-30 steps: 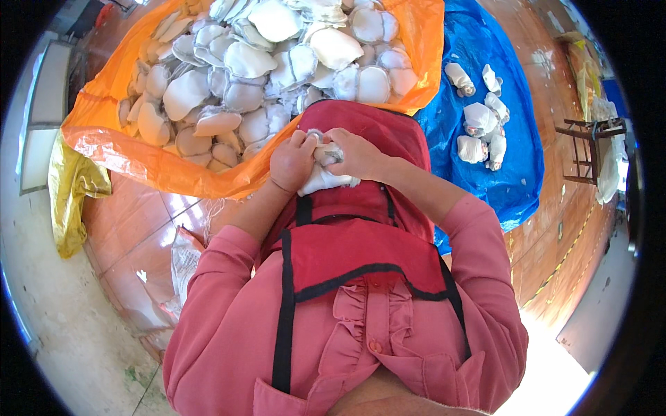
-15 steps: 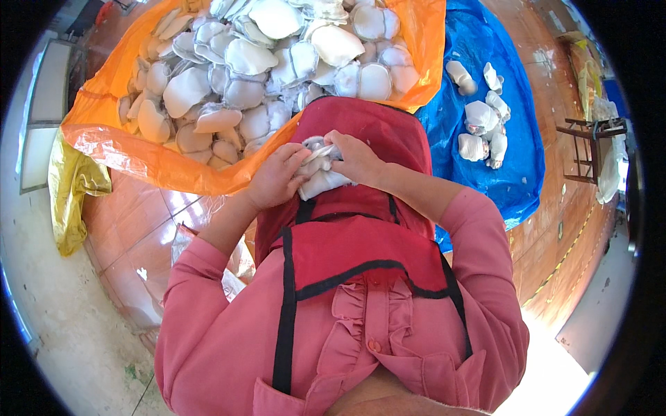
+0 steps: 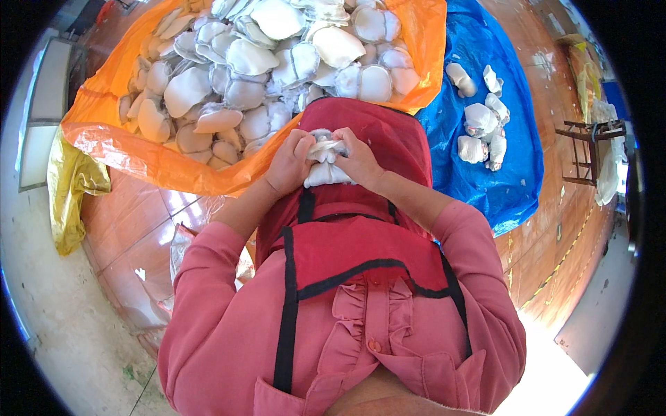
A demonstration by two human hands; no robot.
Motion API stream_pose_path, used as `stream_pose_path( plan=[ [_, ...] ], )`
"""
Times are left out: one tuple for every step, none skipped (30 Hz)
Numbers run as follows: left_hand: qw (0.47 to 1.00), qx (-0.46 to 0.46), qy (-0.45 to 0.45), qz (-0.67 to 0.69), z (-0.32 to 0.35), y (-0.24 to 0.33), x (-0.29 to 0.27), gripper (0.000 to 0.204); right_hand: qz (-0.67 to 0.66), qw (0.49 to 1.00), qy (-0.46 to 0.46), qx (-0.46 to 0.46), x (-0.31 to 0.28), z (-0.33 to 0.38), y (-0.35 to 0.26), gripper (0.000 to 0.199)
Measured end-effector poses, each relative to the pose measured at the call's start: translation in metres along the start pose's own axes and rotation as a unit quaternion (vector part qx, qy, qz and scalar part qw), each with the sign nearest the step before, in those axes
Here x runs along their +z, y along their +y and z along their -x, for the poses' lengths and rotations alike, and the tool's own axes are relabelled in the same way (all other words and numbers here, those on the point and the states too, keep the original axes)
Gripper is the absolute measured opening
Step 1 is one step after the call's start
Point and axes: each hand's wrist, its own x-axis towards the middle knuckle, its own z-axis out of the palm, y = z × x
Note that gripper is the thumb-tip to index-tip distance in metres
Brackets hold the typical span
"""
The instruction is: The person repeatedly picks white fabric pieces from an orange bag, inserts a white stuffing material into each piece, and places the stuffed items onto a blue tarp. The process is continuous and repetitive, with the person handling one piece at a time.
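A bunched white padded fabric piece with a greyish part at its top rests on the red apron over my lap. My left hand is closed on its left side, and my right hand pinches its right side. Between them a white strip is drawn across the bundle. What lies under my fingertips is hidden. Beyond my hands, a heap of similar white and grey pads fills an orange plastic sheet.
To the right a blue plastic sheet carries several rolled white bundles. A dark wooden stool stands farther right, with a white plastic bag beside it. A yellow bag lies on the left over the tiled floor.
Both hands have turned and drawn level on either side of the white piece. The strip is now stretched more straight across it, and my elbows have shifted slightly.
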Motion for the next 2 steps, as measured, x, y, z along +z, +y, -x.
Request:
stream_pose_path(
  plan=[
    [1.0, -0.004, 0.006, -0.006, -0.0019, 0.0, 0.0016, 0.051, -0.014, 1.0, 0.009, 0.01, 0.0018, 0.0012, -0.0012, 0.038],
    [0.999, 0.02, 0.029, -0.013, -0.0049, 0.0004, 0.0033, 0.05, -0.024, 0.999, 0.004, 0.035, 0.0017, 0.0022, -0.0029, 0.041]
  ],
)
